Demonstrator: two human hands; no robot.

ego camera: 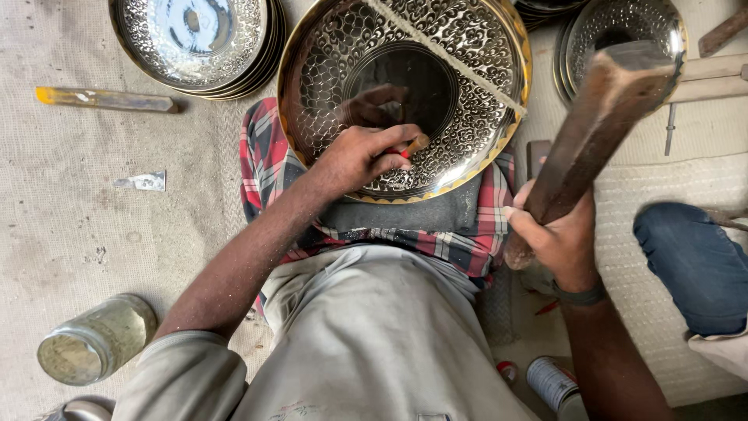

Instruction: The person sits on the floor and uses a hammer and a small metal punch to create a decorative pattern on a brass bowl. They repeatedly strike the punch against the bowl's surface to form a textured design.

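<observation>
covering the floor is a coarse, pale woven mat [70, 226], dusty and scuffed, and every thing here rests on it. at lower left a glass jar [95, 339] lies on its side, round and cloudy, holding a yellowish-green powder. above it a small flat scrap of grey metal [142, 182] lies on the mat, and further up a long slim tool with a yellow end [105, 99] lies crosswise. a stack of round embossed metal plates [199, 43] sits at the top left, shiny, with a dense beaded pattern around smooth centres.

the left hand [362, 158] is closed on a small punch with a red shaft [411, 148], pinching it between thumb and curled fingers, its tip on the inner rim of the patterned band. the large brass-rimmed plate [467, 93] lies in the middle, propped on a dark pad over a red checked cloth [269, 164] on the person's lap; its surface is hammered into scale-like curls around a plain mirror centre, and a thin pale cord [460, 66] crosses it diagonally.

the right hand [557, 234] wraps tight around the handle of a heavy, rusty-brown hammer [600, 117], raised and blurred over the plate's right edge. behind it sits another stack of patterned plates [615, 31]. a small tin [552, 382] stands at the bottom, and a blue-clad knee [697, 261] shows at far right.
</observation>
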